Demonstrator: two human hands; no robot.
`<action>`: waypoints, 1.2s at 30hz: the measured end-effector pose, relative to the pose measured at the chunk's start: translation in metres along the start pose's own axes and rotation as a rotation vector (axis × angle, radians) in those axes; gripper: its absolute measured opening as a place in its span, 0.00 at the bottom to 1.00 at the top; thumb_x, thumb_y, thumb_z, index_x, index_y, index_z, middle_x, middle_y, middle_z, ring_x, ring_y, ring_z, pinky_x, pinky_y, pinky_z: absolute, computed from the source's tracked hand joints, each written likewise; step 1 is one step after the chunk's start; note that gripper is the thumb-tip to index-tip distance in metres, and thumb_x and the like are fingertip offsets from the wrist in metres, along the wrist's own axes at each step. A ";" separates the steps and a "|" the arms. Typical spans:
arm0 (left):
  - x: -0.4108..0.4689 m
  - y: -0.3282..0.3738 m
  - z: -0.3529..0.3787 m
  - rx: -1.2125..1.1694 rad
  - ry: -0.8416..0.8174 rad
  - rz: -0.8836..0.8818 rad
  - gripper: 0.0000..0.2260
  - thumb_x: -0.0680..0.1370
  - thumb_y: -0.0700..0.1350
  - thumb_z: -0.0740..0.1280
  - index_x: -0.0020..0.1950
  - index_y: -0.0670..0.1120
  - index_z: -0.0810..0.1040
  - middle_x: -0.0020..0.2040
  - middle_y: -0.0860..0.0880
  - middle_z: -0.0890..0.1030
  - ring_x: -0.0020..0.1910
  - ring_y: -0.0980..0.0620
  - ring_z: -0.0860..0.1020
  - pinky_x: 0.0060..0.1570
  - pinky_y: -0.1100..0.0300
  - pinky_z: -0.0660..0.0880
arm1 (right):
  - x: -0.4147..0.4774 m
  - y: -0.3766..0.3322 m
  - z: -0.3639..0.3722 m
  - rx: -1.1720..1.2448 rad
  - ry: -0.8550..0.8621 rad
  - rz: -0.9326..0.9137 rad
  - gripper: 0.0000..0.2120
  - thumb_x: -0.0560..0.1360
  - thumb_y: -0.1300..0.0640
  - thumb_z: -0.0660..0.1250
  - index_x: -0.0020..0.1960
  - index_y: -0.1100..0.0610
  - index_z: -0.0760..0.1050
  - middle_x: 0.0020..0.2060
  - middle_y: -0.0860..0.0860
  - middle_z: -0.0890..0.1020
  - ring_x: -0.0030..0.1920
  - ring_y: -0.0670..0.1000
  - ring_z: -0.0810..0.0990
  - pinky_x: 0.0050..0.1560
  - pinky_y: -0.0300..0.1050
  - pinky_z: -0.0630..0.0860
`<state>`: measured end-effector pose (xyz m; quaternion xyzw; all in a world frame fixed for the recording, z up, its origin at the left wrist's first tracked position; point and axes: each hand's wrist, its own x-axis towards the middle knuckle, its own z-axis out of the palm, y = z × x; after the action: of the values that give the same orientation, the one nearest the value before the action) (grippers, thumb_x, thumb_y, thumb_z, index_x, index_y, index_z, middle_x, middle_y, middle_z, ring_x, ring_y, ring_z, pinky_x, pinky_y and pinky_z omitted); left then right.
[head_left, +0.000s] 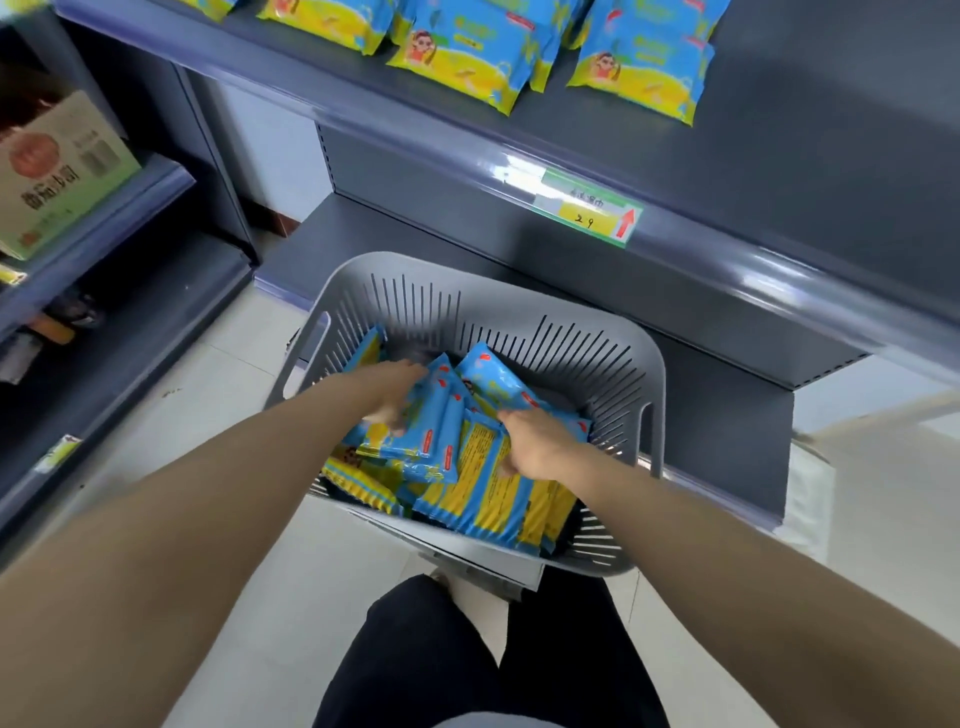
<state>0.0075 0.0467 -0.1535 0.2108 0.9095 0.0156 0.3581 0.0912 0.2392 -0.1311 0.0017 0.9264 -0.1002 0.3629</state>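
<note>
Both hands are down inside the grey basket (467, 267), which sits at the foot of the shelving, just in front of the person's legs. The basket is piled with blue-and-yellow snack packets. The left hand (397, 395) is on the blue packet stack (434, 431) in the middle of the basket. Its fingers curl over the far top edge and the thumb is on the near side, so it grips the stack, though the hand is a bit blurred. The right hand (535, 441) is just beside it, apart from the left and not touching it. It pinches the top edge of a yellow-backed packet (483, 488) that stands tilted against the near right side of the basket. More packets lie loose under and behind both hands. The upper shelf (779, 130) above carries a row of matching shelf packets (467, 57), and a green-and-yellow price tag (592, 210) is on its front lip. A cardboard box (57, 171) stands on the neighbouring rack at far left. The floor (234, 374) is pale tile. The person's dark trousers (426, 649) show at the bottom.
</note>
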 end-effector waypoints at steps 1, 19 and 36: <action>0.003 0.001 -0.002 -0.021 -0.039 0.000 0.44 0.68 0.42 0.76 0.76 0.48 0.52 0.75 0.47 0.59 0.69 0.42 0.67 0.61 0.49 0.71 | -0.001 0.000 0.000 -0.004 0.008 -0.005 0.36 0.71 0.56 0.73 0.74 0.56 0.59 0.66 0.55 0.72 0.63 0.56 0.74 0.62 0.52 0.72; 0.001 0.009 -0.017 0.162 -0.053 -0.041 0.44 0.64 0.51 0.78 0.73 0.42 0.59 0.69 0.43 0.65 0.67 0.42 0.66 0.62 0.49 0.71 | -0.046 0.018 -0.075 -0.170 -0.077 -0.052 0.17 0.72 0.59 0.68 0.58 0.68 0.76 0.42 0.60 0.77 0.41 0.52 0.71 0.33 0.40 0.66; -0.120 0.041 -0.187 -0.054 0.283 0.168 0.13 0.68 0.43 0.75 0.45 0.43 0.73 0.38 0.49 0.74 0.38 0.50 0.73 0.33 0.60 0.66 | -0.128 -0.002 -0.245 -0.099 0.344 -0.282 0.18 0.69 0.71 0.60 0.44 0.52 0.82 0.41 0.48 0.78 0.42 0.49 0.76 0.44 0.40 0.74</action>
<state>-0.0218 0.0591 0.0707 0.2721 0.9293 0.0994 0.2293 0.0211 0.2917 0.1309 -0.1286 0.9694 -0.1029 0.1818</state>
